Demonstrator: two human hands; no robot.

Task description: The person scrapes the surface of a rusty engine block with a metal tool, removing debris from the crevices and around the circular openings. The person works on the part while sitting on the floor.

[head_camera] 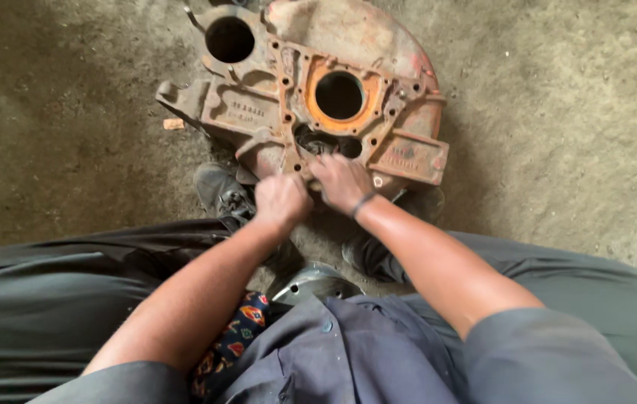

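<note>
Head view: housing (pixel 311 97) flat on dirt floor (pixel 71 112) between shoes (pixel 221 191), left hand (pixel 281 202) fisted at its near edge, right hand (pixel 342 182) curled over rim by lower opening (pixel 326 142), grip contents hidden, work seemingly midway.

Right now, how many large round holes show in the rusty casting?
2: one at the upper left of the casting, at, and one in the orange-ringed middle. Both hands cover the lower edge, so more may be hidden.

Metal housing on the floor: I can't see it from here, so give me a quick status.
Left hand and right hand both at near edge of rusty orange housing. Grip unclear. Shoes tucked against it.
</note>
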